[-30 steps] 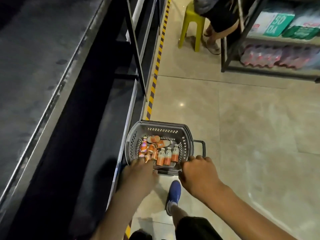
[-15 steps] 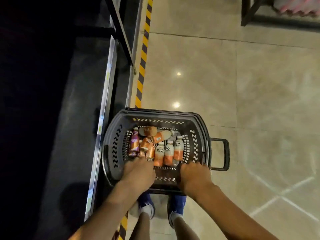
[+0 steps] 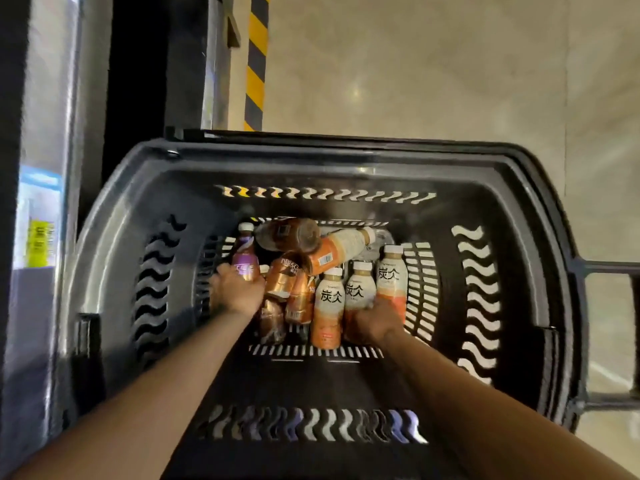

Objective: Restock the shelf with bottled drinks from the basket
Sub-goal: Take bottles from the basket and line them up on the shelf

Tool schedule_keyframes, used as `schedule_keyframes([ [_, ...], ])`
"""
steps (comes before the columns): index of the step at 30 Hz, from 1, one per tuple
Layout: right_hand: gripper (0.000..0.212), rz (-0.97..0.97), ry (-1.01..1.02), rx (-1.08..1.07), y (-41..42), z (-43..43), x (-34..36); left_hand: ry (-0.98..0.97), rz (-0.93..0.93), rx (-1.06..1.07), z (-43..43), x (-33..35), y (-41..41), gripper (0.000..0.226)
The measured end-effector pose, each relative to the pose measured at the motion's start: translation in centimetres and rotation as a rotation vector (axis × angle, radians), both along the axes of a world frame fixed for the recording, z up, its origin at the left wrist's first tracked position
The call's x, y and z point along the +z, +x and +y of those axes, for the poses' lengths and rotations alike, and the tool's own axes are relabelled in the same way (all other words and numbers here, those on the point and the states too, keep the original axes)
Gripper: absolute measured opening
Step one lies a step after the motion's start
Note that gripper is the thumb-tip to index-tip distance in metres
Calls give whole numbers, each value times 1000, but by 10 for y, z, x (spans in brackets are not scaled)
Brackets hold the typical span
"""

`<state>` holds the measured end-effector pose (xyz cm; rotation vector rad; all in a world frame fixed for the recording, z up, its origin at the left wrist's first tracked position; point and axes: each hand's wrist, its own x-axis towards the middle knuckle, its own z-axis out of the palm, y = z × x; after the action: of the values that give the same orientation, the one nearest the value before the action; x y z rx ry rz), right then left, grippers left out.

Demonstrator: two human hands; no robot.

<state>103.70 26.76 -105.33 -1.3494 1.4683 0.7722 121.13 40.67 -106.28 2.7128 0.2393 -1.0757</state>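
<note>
A dark grey plastic basket (image 3: 114, 237) stands on the floor and fills most of the view. Several bottled drinks lie and stand at its bottom. My left hand (image 3: 237, 289) reaches down and grips a purple bottle (image 3: 245, 263) at the left of the pile. My right hand (image 3: 375, 323) curls round the base of a white-and-orange bottle (image 3: 358, 289) in a row of three alike. Brown and orange bottles (image 3: 287, 275) lie between my hands.
A dark shelf unit with a metal edge and price tags (image 3: 40, 237) runs along the left. A yellow-and-black floor stripe (image 3: 256, 60) lies beyond the basket. The basket's side handle (image 3: 609, 334) sticks out at the right over beige floor tiles.
The view has dropped much closer to the basket. Both hands went from the basket's near rim down inside it and took hold of bottles.
</note>
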Motion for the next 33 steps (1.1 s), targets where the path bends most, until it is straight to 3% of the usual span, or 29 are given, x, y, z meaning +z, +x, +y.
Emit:
schedule_keyframes([
  [3,47,51,-27,-76,3,4,-30,-1,36,122,-4,-29,9,74],
  [6,51,69,2,-164,10,2,-40,56,37,114,-8,-42,13,84],
  [9,69,4,6,-265,12,4,-55,105,10,57,-12,-48,19,90],
  [12,53,-23,-96,-248,11,10,-70,96,-18,32,-12,-57,19,91],
  [16,51,-2,-259,-241,12,21,-73,113,-138,17,-13,-65,11,83],
  [22,51,-29,-228,-274,19,13,-64,49,7,161,-4,-43,8,70],
  [26,87,-84,-199,-330,-3,14,-51,-55,114,284,5,1,-14,56],
  [29,88,-96,-191,-272,-1,5,26,-152,196,302,1,52,-27,49],
  [33,85,-118,-181,-283,1,-16,140,-350,320,327,-17,160,-47,18],
])
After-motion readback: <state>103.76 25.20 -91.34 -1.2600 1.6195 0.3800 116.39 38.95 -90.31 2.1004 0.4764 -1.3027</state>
